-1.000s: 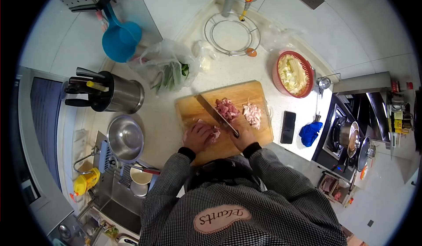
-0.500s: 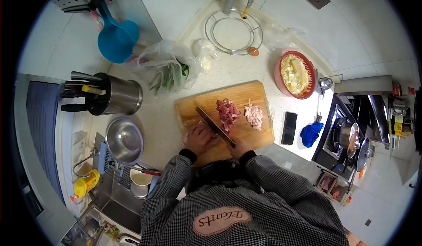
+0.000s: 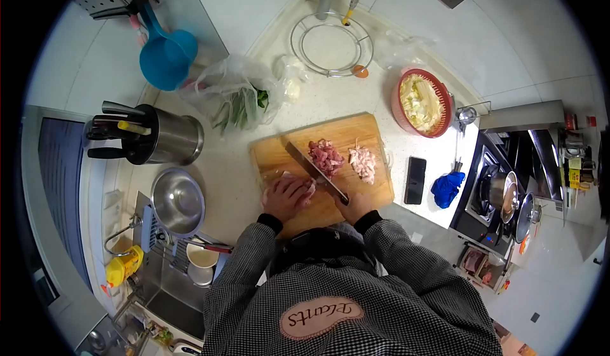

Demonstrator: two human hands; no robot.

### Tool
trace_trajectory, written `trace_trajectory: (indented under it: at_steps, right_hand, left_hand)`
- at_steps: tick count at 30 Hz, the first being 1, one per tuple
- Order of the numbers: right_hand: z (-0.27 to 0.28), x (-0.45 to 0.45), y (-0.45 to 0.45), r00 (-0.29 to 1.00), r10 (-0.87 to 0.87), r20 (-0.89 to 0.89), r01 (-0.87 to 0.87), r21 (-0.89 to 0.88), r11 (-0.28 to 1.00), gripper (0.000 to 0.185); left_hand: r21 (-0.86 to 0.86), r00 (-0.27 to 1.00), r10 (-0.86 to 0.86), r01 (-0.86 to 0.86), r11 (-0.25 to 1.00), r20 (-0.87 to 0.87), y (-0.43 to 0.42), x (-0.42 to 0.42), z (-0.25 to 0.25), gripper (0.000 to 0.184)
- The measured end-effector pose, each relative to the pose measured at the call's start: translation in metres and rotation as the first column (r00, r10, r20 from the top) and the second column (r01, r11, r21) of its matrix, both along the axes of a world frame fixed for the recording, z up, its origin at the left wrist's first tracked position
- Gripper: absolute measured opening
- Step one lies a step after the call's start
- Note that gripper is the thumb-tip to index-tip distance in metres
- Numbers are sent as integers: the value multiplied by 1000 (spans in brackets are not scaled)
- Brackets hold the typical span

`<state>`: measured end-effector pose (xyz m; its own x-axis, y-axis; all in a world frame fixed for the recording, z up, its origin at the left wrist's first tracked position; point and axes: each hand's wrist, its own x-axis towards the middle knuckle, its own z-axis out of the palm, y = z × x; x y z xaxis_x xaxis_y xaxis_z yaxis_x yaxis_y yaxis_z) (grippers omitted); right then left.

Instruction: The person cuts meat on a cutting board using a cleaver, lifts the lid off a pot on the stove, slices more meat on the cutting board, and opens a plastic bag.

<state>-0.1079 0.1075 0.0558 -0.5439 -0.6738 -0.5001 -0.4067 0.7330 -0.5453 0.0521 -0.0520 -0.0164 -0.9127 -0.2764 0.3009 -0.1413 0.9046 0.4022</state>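
My right hand point(image 3: 356, 207) is closed round the handle of a kitchen knife point(image 3: 311, 166), whose long blade slants up and left over the wooden cutting board point(image 3: 273, 151). My left hand point(image 3: 283, 202) lies over a piece of raw meat point(image 3: 304, 194) near the board's left front, fingers bent and pressing on it. The blade's edge is close to this piece; whether they touch I cannot tell. Just beyond the blade is a pile of cut red meat point(image 3: 327, 157). Farther right sits a smaller heap of pale, fatty pieces point(image 3: 363, 164).
A phone point(image 3: 415, 180) and a blue cloth-like bundle point(image 3: 448, 189) lie right of the board. Behind stand a red basket of cut vegetables point(image 3: 398, 105), a wire ring stand point(image 3: 294, 52) and bagged greens point(image 3: 241, 108). At left are a knife block point(image 3: 178, 136) and steel bowl point(image 3: 178, 202).
My right hand and the knife have shifted a little right, away from my left hand, uncovering more of the meat. My left hand still rests on the piece. The view has shifted slightly.
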Motion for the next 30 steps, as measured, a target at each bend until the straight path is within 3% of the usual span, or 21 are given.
trace_trajectory:
  at_steps: [5, 8, 11, 14, 16, 18, 19, 26, 28, 29, 30]
  right_hand:
    - [-4, 18, 13, 1000, 7, 27, -5, -80, 997, 23]
    - [-11, 24, 12, 999, 12, -32, -14, -33, 999, 22]
    - [-15, 23, 2, 1000, 5, -3, -6, -22, 1000, 21]
    - [-28, 24, -9, 998, -24, 58, 22, 39, 999, 21]
    - [-42, 26, -33, 999, 31, 28, -29, -88, 996, 21]
    - [-50, 33, -55, 999, 32, -26, -34, -69, 997, 21]
    - [-50, 31, -66, 995, 38, -93, -43, -62, 997, 21]
    - [-30, -10, -36, 994, 61, -95, -71, -113, 991, 24]
    - [-17, -11, -24, 979, 25, -203, -93, -331, 939, 24]
    - [-4, -9, -18, 999, -9, -53, -3, -232, 973, 23]
    - [-3, -6, -11, 998, -10, -57, -3, -233, 973, 23]
  left_hand:
    - [-22, 1000, 8, -9, 1000, -4, 2, 0, 1, 28]
    - [-13, 1000, 16, -16, 1000, -23, 4, 0, 1, 26]
    - [-49, 999, 12, -14, 999, -42, 2, -2, -1, 23]
    - [25, 998, 5, -3, 1000, -62, 3, -3, -12, 21]
    - [22, 999, 47, -47, 999, -7, 7, 0, -16, 22]
    - [-7, 999, 25, -25, 1000, 33, 9, 5, -19, 23]
    - [-46, 998, 10, -7, 999, 61, 6, 5, -20, 25]
    - [-31, 998, 43, -45, 998, -54, 8, 2, -7, 24]
    - [-33, 998, 39, -41, 999, -52, 7, 1, -10, 24]
    - [-34, 998, 37, -39, 999, -57, 7, 1, -10, 24]
    - [-31, 996, 45, -47, 998, -72, 8, 0, -8, 24]
